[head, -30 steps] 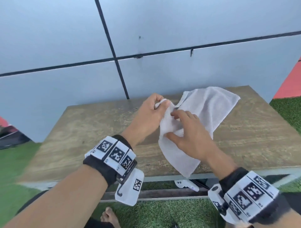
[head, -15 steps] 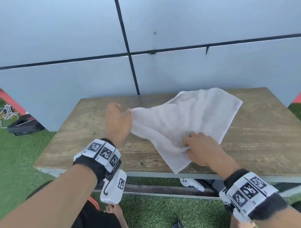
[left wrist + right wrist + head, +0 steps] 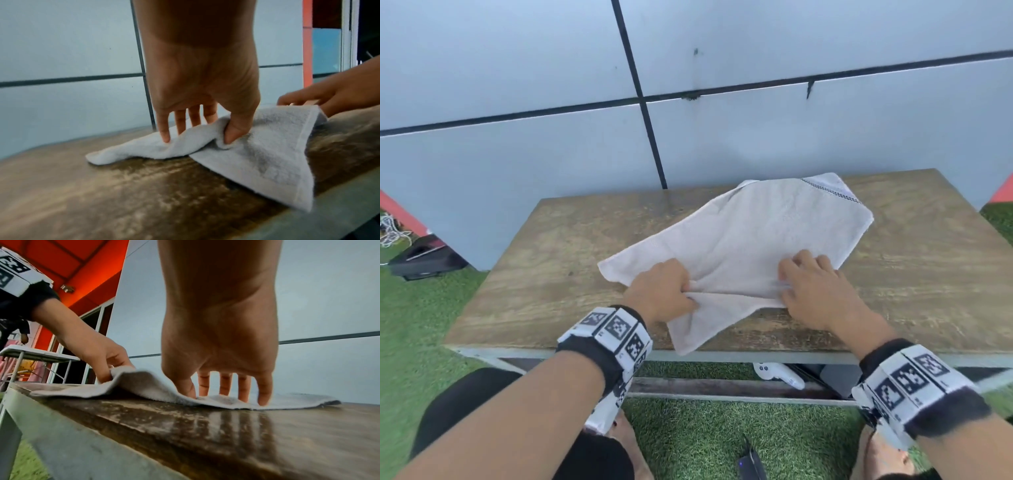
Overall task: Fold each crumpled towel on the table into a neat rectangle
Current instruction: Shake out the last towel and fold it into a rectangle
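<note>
One pale grey towel [image 3: 756, 233] lies spread diagonally on the wooden table [image 3: 551, 267], and one corner hangs over the front edge. My left hand [image 3: 685, 294] pinches a raised fold near the towel's front left. In the left wrist view the thumb and fingers of that left hand [image 3: 197, 138] bunch the towel [image 3: 263, 154]. My right hand [image 3: 798, 274] presses straight fingers down on the towel's near right edge. The right wrist view shows the fingertips of my right hand [image 3: 228, 395] resting flat on the towel [image 3: 144, 386].
A pale panelled wall stands right behind the table. Under the table lies a white controller [image 3: 779, 375] on a lower bar. A black case [image 3: 424, 260] sits on the green turf at the left. Bare wood shows left and right of the towel.
The towel went from bunched between both hands to spread over the table. My left hand swung left, then came back to pinch the near fold. My right hand slid to the near right edge.
</note>
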Available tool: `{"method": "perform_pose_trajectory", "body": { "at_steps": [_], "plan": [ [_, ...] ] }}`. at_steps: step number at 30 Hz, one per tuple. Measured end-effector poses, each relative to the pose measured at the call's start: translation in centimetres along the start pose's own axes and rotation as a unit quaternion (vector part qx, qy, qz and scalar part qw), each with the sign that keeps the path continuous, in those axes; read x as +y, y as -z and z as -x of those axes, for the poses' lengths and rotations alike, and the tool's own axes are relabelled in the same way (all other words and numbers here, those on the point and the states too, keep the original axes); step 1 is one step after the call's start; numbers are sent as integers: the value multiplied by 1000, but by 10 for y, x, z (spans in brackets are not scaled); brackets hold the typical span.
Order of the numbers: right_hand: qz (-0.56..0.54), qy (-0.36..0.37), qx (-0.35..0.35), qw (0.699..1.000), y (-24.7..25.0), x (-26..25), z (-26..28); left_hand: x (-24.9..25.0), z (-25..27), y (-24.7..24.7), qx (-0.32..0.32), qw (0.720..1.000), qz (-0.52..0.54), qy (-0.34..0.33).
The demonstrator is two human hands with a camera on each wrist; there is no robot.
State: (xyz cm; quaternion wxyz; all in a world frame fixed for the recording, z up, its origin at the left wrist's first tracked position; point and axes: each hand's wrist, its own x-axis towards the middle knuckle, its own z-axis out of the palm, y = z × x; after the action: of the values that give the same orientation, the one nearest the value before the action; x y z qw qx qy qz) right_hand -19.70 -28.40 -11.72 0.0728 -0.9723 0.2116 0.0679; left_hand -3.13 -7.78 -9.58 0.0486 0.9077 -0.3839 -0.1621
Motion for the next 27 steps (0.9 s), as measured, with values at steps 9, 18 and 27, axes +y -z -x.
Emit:
{"method": "perform_pose_trajectory", "body": {
  "at_steps": [9, 18, 27],
  "plan": [
    [-308, 144, 15, 940, 1, -29, 9, 35, 1, -16, -103, 989, -20, -99],
    [28, -27, -21, 999, 8, 7, 12, 20, 2, -16, 92, 996, 18, 4],
    [-200, 124, 112, 965, 14, -36, 14, 60, 11, -24, 133, 977, 30, -162]
  ]
}}
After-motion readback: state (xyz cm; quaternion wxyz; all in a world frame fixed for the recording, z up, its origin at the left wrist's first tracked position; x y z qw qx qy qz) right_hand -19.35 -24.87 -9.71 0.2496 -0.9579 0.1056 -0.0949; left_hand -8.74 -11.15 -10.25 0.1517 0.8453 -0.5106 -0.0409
